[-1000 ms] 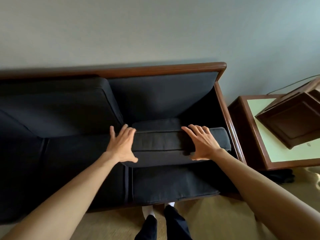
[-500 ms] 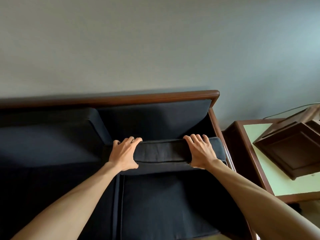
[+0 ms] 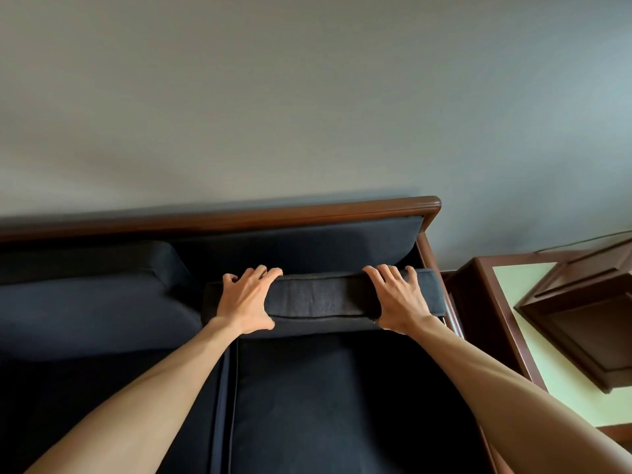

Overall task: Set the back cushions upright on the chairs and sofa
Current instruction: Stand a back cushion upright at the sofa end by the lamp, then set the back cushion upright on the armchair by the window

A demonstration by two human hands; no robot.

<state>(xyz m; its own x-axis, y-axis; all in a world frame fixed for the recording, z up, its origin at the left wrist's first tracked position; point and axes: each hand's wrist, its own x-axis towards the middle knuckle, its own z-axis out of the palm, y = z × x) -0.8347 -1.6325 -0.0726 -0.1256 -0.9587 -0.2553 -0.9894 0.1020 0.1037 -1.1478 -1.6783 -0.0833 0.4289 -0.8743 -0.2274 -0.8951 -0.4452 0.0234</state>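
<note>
A dark back cushion (image 3: 321, 297) stands on the right half of a dark sofa with a brown wooden frame (image 3: 239, 217). Its top edge faces me, a short way in front of the sofa's padded back (image 3: 307, 248). My left hand (image 3: 244, 301) grips the cushion's left part, fingers curled over the far side of the top edge, thumb on the near side. My right hand (image 3: 398, 299) grips the right part the same way. A second back cushion (image 3: 89, 295) leans against the sofa's back on the left.
Below my arms lies the dark seat cushion (image 3: 325, 405). A wooden side table (image 3: 485, 302) with a pale green top stands right of the sofa, with a dark wooden box-like object (image 3: 588, 319) on it. A plain grey wall rises behind the sofa.
The cushion has risen from lying flat on the seat to standing on edge near the sofa's back. Both hands went from resting open on it to gripping its top edge.
</note>
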